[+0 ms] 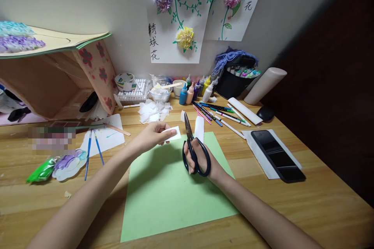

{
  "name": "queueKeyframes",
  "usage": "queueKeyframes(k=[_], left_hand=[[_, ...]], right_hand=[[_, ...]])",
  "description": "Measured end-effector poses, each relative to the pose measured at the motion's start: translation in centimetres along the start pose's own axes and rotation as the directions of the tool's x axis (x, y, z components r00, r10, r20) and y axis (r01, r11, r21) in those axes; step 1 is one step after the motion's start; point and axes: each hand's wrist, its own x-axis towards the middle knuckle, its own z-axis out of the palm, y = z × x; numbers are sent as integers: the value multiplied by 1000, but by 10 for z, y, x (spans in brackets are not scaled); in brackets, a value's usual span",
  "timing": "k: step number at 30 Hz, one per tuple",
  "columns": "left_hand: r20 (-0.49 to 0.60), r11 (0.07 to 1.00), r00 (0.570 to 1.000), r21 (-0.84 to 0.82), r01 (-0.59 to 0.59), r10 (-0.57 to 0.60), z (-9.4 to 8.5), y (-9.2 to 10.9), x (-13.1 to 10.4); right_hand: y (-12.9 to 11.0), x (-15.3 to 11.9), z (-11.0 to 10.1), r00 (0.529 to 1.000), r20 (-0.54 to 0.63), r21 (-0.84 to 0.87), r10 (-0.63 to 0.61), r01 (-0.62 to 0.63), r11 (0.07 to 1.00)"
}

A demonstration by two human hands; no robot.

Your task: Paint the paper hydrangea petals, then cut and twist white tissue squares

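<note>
Two bare forearms reach forward from the near edge of the table (321, 202), crossing a green paper sheet (163, 194) that lies flat in front of the person. The right hand (201, 161) is clenched through the black loops of a pair of scissors (191, 146), thumb in one loop and fingers in the other; the wrist is fairly straight, the blades point away from the body, nearly upright in the view and almost closed. The left hand (153, 135) comes in from the left with the wrist bent slightly inward, and pinches a small white paper slip (172, 134) between thumb and fingertips, holding it just above the far edge of the green sheet, its free end close to the blades.

That slip looks thin, very light and floppy, likely tissue-like; it should tear or crumple easily, so a gentle pinch near one end, keeping it taut towards the blades, seems the sensible hold. The scissors are stiff and best kept by their loops.

Just beyond the blades stands another white paper strip (199, 127). Farther on lie a heap of cut white paper pieces (153, 111) and scattered marker pens (216, 114), with a black phone (277, 155) well to the right. At the back stand paint bottles (195, 89), and paper flower pictures (175, 11) hang on the wall.
</note>
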Motion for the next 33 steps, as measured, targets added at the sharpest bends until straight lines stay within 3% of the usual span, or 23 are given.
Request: queueKeyframes(k=[4, 9, 15, 17, 20, 23, 27, 30, 33], left_hand=[[80, 999, 997, 46, -15, 12, 12, 1, -3], [112, 994, 993, 99, -35, 24, 20, -1, -6], [152, 986, 988, 167, -1, -25, 4, 5, -10], [110, 978, 994, 209, 7, -30, -4, 8, -11], [5, 970, 1000, 243, 28, -30, -16, 11, -12], [-113, 971, 993, 234, 46, -20, -25, 11, -11], [-230, 976, 973, 209, 57, -7, -29, 6, -9], [-241, 977, 971, 205, 62, -11, -24, 5, -7], [-219, 977, 975, 198, 77, -32, -15, 7, -6]], right_hand=[[-2, 1, -2, 999, 18, 119, 40, -42, 992], [-6, 3, -2, 1000, 6, 136, -16, 15, 991], [-13, 5, -5, 997, -63, 207, 35, -21, 978], [-15, 4, -6, 995, -22, 252, 100, -91, 963], [-18, 1, -4, 969, 131, 298, 208, -239, 924], [-16, -3, -3, 928, 269, 239, 259, -325, 915], [-8, -12, -2, 921, 339, 16, 194, -212, 977], [-5, -19, -1, 914, 381, -96, 138, -109, 989], [-6, -21, 1, 916, 380, -134, 128, -82, 988]])
